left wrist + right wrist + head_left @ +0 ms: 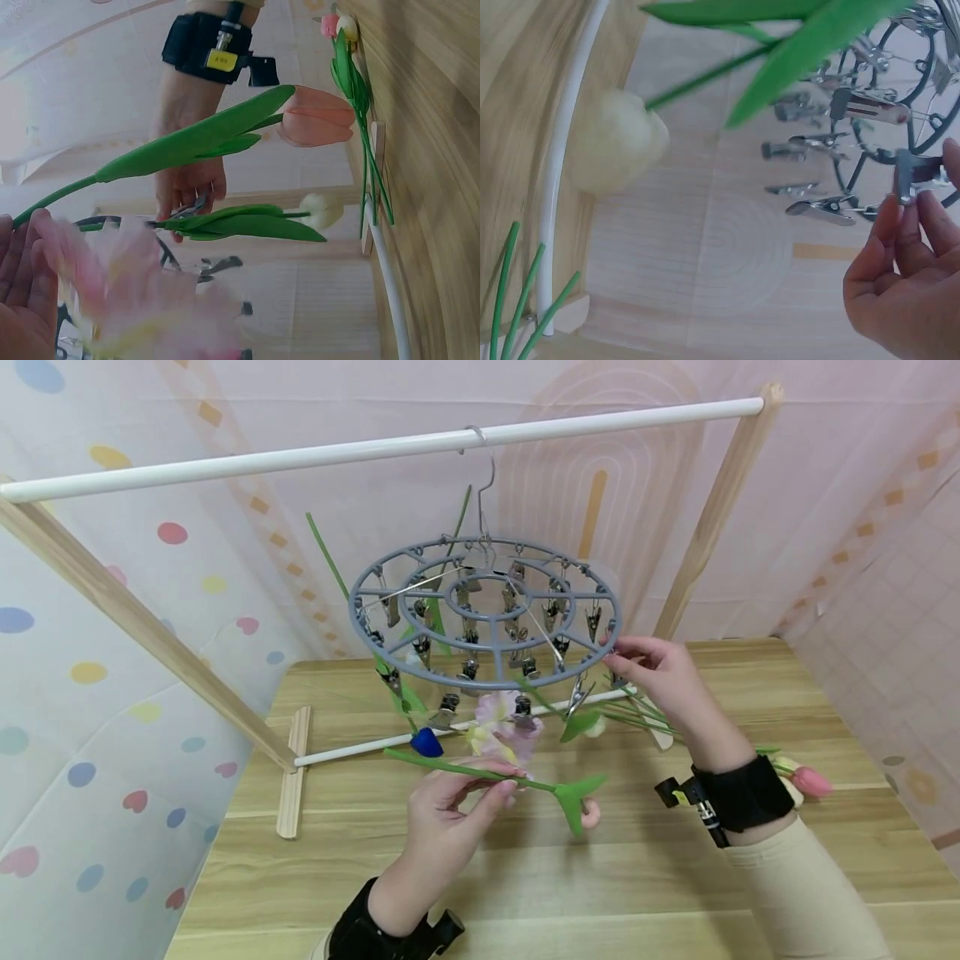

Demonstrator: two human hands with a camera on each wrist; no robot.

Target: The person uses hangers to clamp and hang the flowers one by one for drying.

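Observation:
A round grey clip hanger (484, 610) hangs by a wire hook from the white rod (300, 456). My left hand (491, 779) pinches the green stem of a pink tulip (588, 814) and holds it level below the hanger; the bud (315, 116) shows close in the left wrist view. My right hand (621, 657) pinches a metal clip (916, 174) at the hanger's right rim. Several flowers hang head down from other clips: a blue one (426, 742), a pale pink one (504, 720) and a white one (594, 724).
The wooden rack's slanted posts (142, 618) stand left and right on a wooden table (525, 893), with a lower white bar (352, 747) across its base. More tulips (808, 781) lie on the table behind my right wrist. Patterned curtains close in all around.

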